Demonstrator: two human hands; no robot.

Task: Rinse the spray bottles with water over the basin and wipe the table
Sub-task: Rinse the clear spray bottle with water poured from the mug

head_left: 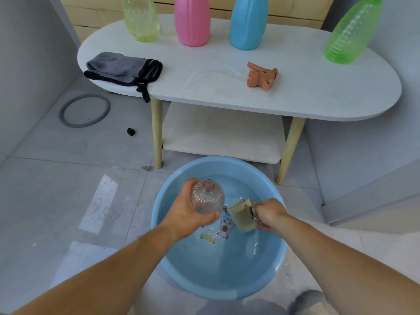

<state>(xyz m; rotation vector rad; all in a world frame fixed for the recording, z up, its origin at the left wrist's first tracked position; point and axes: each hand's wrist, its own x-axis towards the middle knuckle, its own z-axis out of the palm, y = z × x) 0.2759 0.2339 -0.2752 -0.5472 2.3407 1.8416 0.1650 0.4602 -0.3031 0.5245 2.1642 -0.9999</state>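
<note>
1. Left hand is wrapped round the body of the clear ribbed spray bottle. Head is off, open neck points up and away, and it's held over the blue basin
2. Right hand grips the handle of a beige cup, tipped and just beside the bottle, low in the basin; can't tell if it touches the water
3. Handling, my read: thin plastic, light when empty, gets heavier as water goes in. Walls likely flex under a squeeze. Slippery when wet, but the ribs help. Hold mid-body and keep the neck free
4. Narrow neck, so expect spill from the cup; the basin is underneath
5. Counts:
   - Spray bottles: 5, with 1 in hand and 4 upright on the white table: yellow-green bottle, pink bottle, blue bottle, green bottle, tops cut off by the frame
   - Orange trigger head: 1, lying on the table
   - Grey cloth: 1, folded at the table's left end
   - Cup: 1
   - Basin: 1
</note>
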